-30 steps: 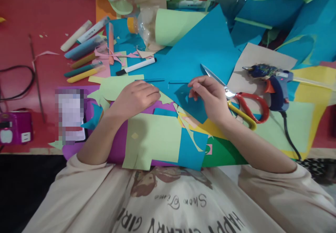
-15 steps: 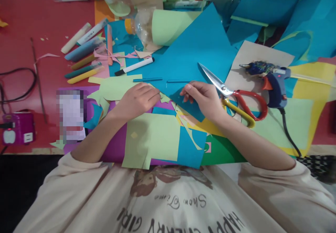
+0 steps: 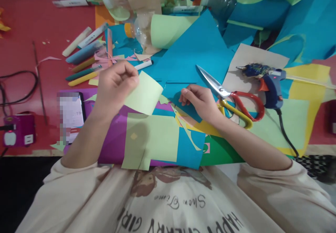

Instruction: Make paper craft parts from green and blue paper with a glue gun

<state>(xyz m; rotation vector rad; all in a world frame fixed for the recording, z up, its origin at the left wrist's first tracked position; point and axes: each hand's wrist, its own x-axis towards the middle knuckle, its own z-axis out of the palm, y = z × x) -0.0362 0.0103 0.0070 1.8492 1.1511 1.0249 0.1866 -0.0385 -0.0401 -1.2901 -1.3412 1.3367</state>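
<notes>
My left hand (image 3: 115, 86) is raised over the left part of the work area, pinching the left side of a light green piece of paper (image 3: 145, 93). That piece is slightly curved. My right hand (image 3: 199, 101) rests on the blue paper (image 3: 194, 51), its fingers loosely curled with nothing visible in them. Just to its right lie scissors (image 3: 223, 92) with red and yellow handles, blades partly apart. Thin blue paper strips (image 3: 181, 82) lie beyond the hands. Close to my body is a larger light green sheet (image 3: 162, 138).
A blue glue gun (image 3: 274, 87) with a lit red light lies at the right. Several markers (image 3: 86, 51) and a phone (image 3: 75, 115) are at the left. Across the back are plastic bottles, one wrapped in green paper (image 3: 170, 32). A purple charging block (image 3: 19, 129) sits far left.
My left hand has lifted up and to the left, raising the light green paper piece from the pile. My right hand has stayed nearly in place.
</notes>
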